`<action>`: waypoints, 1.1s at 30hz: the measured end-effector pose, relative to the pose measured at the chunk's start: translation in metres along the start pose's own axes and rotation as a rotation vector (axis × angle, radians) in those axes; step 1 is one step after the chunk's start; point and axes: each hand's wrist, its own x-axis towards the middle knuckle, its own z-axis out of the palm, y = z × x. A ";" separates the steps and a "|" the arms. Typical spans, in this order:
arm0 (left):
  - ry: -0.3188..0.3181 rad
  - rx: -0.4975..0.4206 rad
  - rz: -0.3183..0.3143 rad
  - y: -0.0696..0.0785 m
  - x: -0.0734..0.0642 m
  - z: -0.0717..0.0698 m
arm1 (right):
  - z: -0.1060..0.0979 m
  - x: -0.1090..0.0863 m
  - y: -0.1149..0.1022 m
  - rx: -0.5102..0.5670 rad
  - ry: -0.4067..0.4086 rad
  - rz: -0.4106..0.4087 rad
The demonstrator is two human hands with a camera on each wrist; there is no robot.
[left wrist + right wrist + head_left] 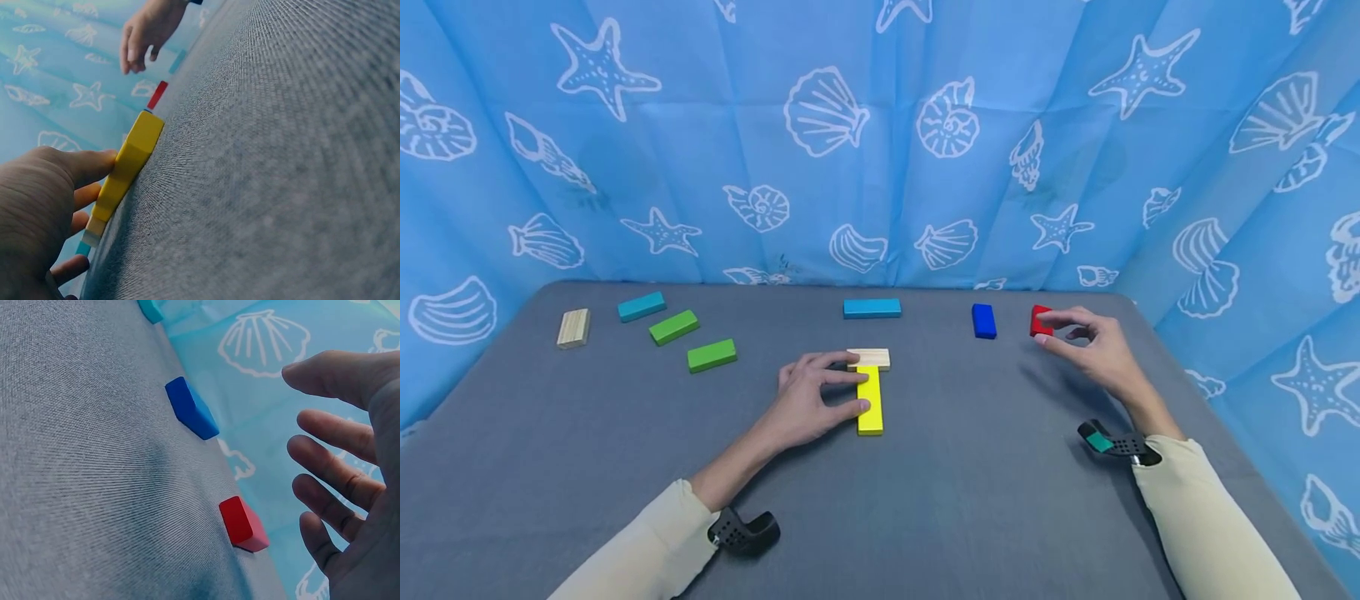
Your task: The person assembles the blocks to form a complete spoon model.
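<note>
One yellow block (874, 397) and a wooden block (875, 357) are apparently being steadied mid-frame by the left hand (805, 404), straight-fingered, ungripping; at right, a red block (241, 524) is seemingly being targeted by the empty, spread right hand (1099, 348), pinching being called for.

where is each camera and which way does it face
Head: on the person's head, facing forward and down over the table; left hand, right hand and sleeves show.
Left wrist: on that wrist, facing the yellow block, curtain beyond; left hand close, right hand at the top.
Right wrist: on that wrist, facing the red block and dark blue block; only the right hand shows.
Shared by head and right wrist: red block, dark blue block.
</note>
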 end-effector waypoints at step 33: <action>-0.045 -0.026 -0.024 0.000 0.000 -0.003 | -0.029 -0.020 0.056 -0.055 0.310 0.186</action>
